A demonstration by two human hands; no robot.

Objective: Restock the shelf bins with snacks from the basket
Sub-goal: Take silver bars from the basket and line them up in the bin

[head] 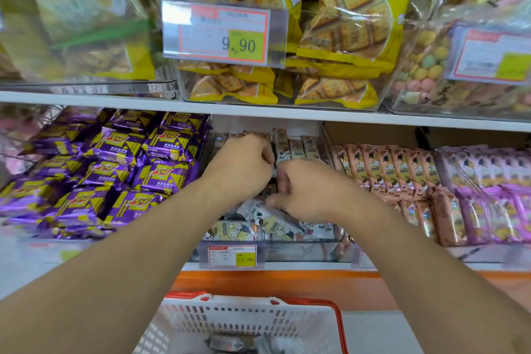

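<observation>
Both hands reach into the middle shelf bin [287, 250]: left hand [241, 164] curls around upright snack packs [283, 144], and right hand [304, 190] pinches a loose pack [258, 210] just beneath its fingers. Stocking seems under way; next, probably stand that pack upright, then fetch more from the basket [250, 316] below.

The bin [301, 251] is clear plastic on the lower shelf, with a yellow price tag on its front wall. Upright snack packs [296, 148] in pale printed wrappers stand in a row just beyond the fingers [268, 152]. More packs [250, 228] with cartoon print lie flat and jumbled just below the fingers. The basket [247, 317] is white mesh with a red rim, well below the fingers, holding one blurred wrapped pack [227, 343].
</observation>
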